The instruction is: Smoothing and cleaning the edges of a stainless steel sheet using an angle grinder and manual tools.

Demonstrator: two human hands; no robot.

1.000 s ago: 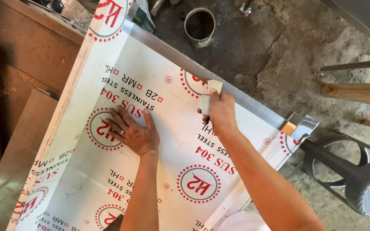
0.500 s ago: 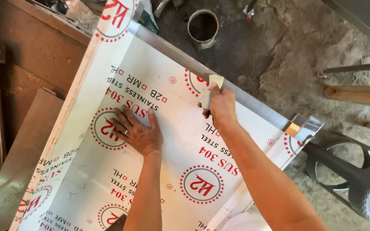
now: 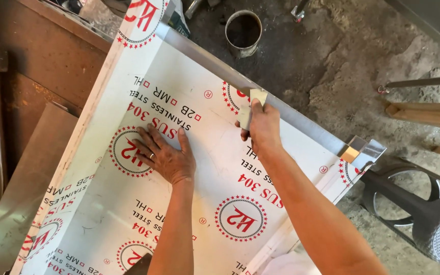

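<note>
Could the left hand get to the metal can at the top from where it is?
Probably not without moving: the left hand lies flat on the white sheet, and the can stands on the floor beyond the sheet's raised edge.

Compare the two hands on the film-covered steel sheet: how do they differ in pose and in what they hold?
The left hand lies flat, fingers spread, palm down and empty; the right hand is closed around a small pale strip. The left hand rests mid-sheet, while the right hand works at the sheet's folded far rim. Both touch the white printed steel sheet.

Bare arms — no sleeves, no gloves.
Left hand (image 3: 166, 159) wears a thin ring; right hand (image 3: 263, 127) wears nothing.
</note>
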